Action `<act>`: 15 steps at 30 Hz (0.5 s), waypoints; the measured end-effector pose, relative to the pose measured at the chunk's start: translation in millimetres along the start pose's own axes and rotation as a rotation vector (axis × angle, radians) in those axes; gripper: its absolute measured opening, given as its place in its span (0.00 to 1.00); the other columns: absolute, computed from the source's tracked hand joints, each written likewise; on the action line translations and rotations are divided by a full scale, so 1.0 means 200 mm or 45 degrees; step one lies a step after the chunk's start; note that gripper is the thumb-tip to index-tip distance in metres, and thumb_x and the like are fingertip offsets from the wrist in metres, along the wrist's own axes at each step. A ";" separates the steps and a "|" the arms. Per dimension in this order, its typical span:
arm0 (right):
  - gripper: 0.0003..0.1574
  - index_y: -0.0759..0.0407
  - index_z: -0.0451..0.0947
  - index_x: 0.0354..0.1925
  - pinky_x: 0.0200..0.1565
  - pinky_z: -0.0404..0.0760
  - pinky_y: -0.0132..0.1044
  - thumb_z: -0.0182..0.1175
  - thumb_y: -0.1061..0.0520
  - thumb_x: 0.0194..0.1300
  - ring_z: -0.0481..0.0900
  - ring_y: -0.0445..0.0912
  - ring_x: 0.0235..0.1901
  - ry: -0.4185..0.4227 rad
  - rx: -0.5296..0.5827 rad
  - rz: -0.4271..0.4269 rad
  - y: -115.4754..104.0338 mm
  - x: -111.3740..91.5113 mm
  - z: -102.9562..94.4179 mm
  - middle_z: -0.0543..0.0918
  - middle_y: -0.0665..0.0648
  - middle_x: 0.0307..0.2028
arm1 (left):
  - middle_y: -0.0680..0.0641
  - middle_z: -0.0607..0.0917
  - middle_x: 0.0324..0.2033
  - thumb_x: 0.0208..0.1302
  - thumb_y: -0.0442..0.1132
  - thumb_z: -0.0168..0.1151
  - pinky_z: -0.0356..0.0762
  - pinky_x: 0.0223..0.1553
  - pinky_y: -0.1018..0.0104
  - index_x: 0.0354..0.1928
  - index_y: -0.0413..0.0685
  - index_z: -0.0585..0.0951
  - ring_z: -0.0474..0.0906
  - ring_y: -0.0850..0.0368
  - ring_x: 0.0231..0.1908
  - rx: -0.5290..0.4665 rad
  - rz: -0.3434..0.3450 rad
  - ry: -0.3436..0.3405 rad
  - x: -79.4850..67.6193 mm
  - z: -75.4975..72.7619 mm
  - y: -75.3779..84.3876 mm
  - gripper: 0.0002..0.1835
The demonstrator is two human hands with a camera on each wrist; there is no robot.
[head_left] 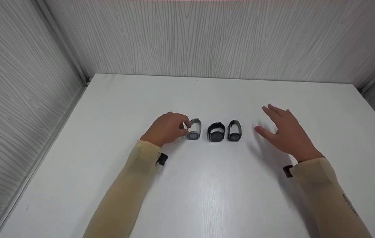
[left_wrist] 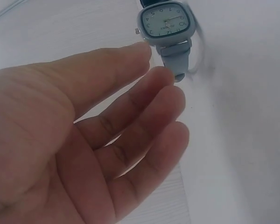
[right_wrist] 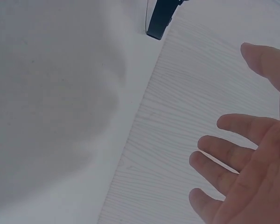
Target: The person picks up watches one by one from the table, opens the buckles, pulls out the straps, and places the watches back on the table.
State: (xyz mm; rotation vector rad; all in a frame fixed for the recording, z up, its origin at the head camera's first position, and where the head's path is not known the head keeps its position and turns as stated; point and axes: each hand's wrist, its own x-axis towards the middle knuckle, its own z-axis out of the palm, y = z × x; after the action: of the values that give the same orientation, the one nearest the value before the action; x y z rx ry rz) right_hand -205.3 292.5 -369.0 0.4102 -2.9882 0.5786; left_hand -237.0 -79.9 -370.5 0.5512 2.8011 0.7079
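Note:
Three wristwatches stand in a row in the middle of the table in the head view, their straps looped. The left one is a grey watch [head_left: 193, 135] with a rounded square face. My left hand [head_left: 169, 129] is beside it, the thumb and index fingertips right at its case and strap. Between those fingertips a gap shows in the left wrist view, where the grey watch [left_wrist: 166, 19] is at the top. The middle one is a black round watch [head_left: 216, 136]; right of it stands a dark square-faced watch [head_left: 234, 136]. Apart from them, my right hand [head_left: 285, 132] hovers with spread fingers.
The white table [head_left: 187, 198] reaches back to a grey wood-grain panel [head_left: 187, 39]. Another such panel [head_left: 8, 99] rises along the left side. Dark clips [head_left: 162, 159] sit at both sleeve cuffs.

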 end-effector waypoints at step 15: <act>0.46 0.66 0.63 0.75 0.76 0.43 0.63 0.60 0.39 0.75 0.58 0.67 0.75 0.043 -0.018 -0.098 0.02 0.01 0.01 0.64 0.73 0.74 | 0.51 0.87 0.42 0.70 0.42 0.69 0.76 0.53 0.54 0.47 0.53 0.89 0.78 0.52 0.46 0.036 0.037 0.015 0.00 0.02 0.00 0.08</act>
State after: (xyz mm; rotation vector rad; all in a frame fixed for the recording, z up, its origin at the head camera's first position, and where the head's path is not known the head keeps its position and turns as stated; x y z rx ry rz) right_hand -208.0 294.9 -372.5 0.5067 -2.9281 0.5517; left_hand -236.4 -77.0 -374.4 0.5962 2.8236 0.6809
